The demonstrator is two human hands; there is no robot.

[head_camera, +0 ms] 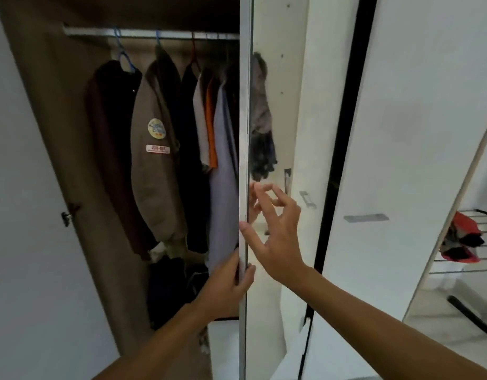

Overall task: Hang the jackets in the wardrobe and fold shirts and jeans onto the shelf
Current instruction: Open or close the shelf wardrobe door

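The wardrobe stands open on its left side, with a metal rail (154, 33) across the top. From the rail hang a dark maroon jacket (110, 149), a brown jacket with patches (154, 171), a black garment (193, 165) and several shirts (217, 149). Dark folded clothes (171, 286) lie heaped below them. A mirrored door (267, 283) stands edge-on in the middle. My left hand (225, 286) grips the door's edge low down. My right hand (275, 237) is open, with its fingers spread against the mirror face and its thumb at the edge.
The left wardrobe door (31, 242) is swung open, with a small latch on its inner edge. White wardrobe doors with grey handles (417, 160) fill the right. A wire drying rack with red and dark clothes (464, 239) shows in a mirror at the far right.
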